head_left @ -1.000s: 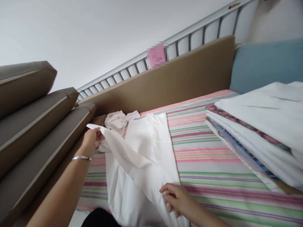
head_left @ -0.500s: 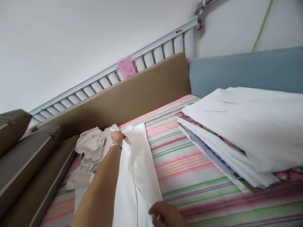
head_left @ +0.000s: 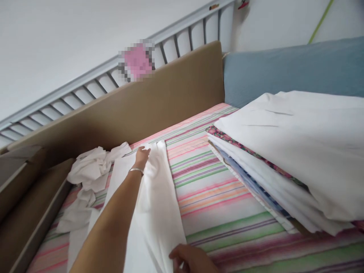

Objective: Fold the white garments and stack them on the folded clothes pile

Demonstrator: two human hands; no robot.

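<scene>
A long white cloth [head_left: 159,201] lies lengthwise over the striped sheet, creased along its middle. At its far end my left hand [head_left: 142,156], with a bracelet on the wrist, has its fingers closed on the fabric. My right hand [head_left: 192,259] is at the bottom edge of the view, partly cut off. Its fingers are curled at the near right edge of the cloth. Left of the cloth, crumpled white fabric [head_left: 90,167] lies in a loose heap.
A stack of folded fabrics [head_left: 295,151], white on top, lies at the right on the striped sheet [head_left: 204,189]. A brown padded board [head_left: 159,98] runs along the back before a radiator [head_left: 182,40]. A blue-grey cushion [head_left: 290,72] stands behind the stack. Brown panels [head_left: 34,201] line the left.
The far end of the cloth lies flatter, and my left hand is lower on it. The cloth spreads wider to the left. The view has tilted down and shifted slightly.
</scene>
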